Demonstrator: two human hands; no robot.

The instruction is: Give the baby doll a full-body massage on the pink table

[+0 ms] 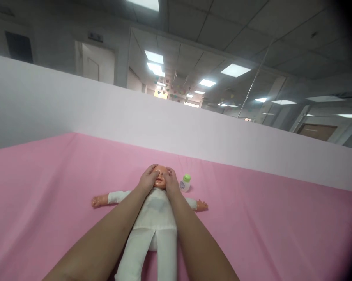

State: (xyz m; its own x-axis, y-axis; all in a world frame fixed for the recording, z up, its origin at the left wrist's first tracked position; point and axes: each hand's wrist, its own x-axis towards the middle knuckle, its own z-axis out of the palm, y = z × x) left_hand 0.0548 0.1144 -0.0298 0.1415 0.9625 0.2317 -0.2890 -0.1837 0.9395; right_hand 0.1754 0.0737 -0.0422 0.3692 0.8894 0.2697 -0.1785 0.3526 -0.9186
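Pink sheet [47, 203] under doll [155, 218] | our left hand [147, 180] and right hand [172, 182] lie flat, fingers spread, cupping its face | we'd keep pressure light, even | bottle [185, 182] beside head.

a pink sheet [281, 226] is spread flat under and all around the hands, with faint creases seen beyond them. behind the hands, a plain white partition [164, 121] is set along the far edge of the sheet and turns a corner to the left. above the partition, a grey ceiling of square tiles [222, 27] is seen, lit by rectangular panel lights [236, 70] that are switched on. glass walls [211, 78] are found far beyond the hands, with small coloured decorations [171, 91] hung behind them. a pale door [91, 64] is seen up to the left, a brown door [317, 130] far to the right.
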